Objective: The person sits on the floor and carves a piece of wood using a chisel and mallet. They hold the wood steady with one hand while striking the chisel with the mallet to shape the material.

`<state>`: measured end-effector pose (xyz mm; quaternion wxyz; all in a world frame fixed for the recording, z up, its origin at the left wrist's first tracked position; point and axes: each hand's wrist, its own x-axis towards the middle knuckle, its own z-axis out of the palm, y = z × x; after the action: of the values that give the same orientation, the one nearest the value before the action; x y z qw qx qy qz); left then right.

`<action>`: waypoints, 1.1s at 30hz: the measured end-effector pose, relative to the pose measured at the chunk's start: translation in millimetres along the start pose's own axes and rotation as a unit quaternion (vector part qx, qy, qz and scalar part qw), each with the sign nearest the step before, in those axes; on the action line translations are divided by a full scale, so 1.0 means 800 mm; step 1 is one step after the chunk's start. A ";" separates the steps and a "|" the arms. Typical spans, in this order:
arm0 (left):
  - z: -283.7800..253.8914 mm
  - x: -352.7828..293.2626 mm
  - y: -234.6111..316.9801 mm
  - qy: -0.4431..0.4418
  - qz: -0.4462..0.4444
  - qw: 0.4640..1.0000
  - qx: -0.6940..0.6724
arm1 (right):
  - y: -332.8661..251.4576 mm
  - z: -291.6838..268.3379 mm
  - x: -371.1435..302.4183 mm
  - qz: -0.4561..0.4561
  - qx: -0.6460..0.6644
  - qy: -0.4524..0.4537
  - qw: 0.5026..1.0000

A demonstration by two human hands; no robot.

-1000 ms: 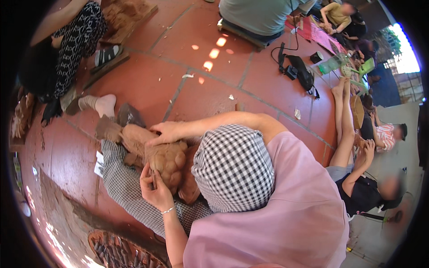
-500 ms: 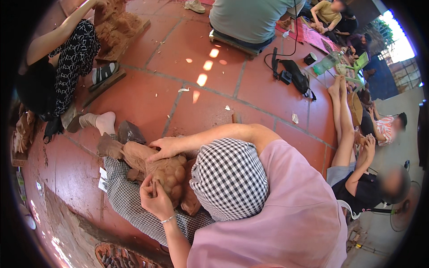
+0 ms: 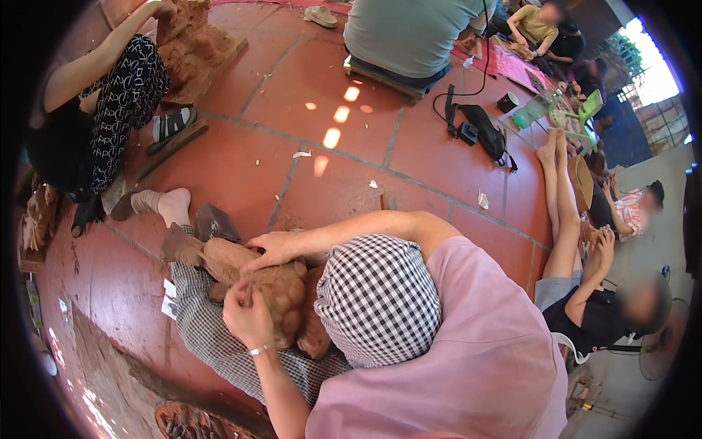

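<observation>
Neither of my own hands is in view. Below me sits a person in a pink top and a black-and-white checked cap (image 3: 379, 300), bent over a brown carved figure (image 3: 284, 289) with rounded bulges, which rests by their legs. One hand of that person (image 3: 272, 249), at the end of the upper arm, lies on the figure's top. Their other hand (image 3: 248, 316), with a bracelet at the wrist, pinches a small brown piece too small to name against the figure. The cap and the arms hide part of the figure.
Beside the figure is a dark block (image 3: 216, 222). A round tray of tools (image 3: 194, 423) lies at the lower left. A black bag (image 3: 481, 126), a cup (image 3: 507, 102) and a green bottle (image 3: 536, 107) stand on the tiled floor (image 3: 241, 164). Other people sit around.
The person's braceleted hand has shifted slightly up and left along the figure. Their checked cap has moved a little down and right.
</observation>
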<state>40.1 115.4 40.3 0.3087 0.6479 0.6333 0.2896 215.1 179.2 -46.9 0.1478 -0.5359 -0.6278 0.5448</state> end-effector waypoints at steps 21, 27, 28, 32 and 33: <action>-0.010 -0.010 -0.014 0.040 0.077 0.993 0.081 | -0.013 -0.003 -0.007 -0.006 0.007 -0.010 1.000; 0.005 0.025 -0.020 -0.032 -0.013 0.996 -0.079 | -0.012 -0.005 -0.007 -0.008 0.016 -0.014 1.000; 0.001 0.019 -0.033 -0.030 -0.010 0.981 -0.192 | -0.015 -0.004 -0.008 -0.008 0.019 -0.019 1.000; -0.011 -0.013 -0.096 -0.058 -0.090 0.912 -0.395 | -0.007 -0.003 -0.007 -0.005 0.026 -0.012 1.000; -0.010 -0.021 -0.100 -0.051 -0.098 0.896 -0.431 | -0.007 -0.004 -0.009 0.000 0.030 -0.012 0.999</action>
<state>-17.9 99.4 -15.1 0.6164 0.4005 0.4899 0.4688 217.4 175.5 -38.2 0.1562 -0.5245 -0.6131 0.5697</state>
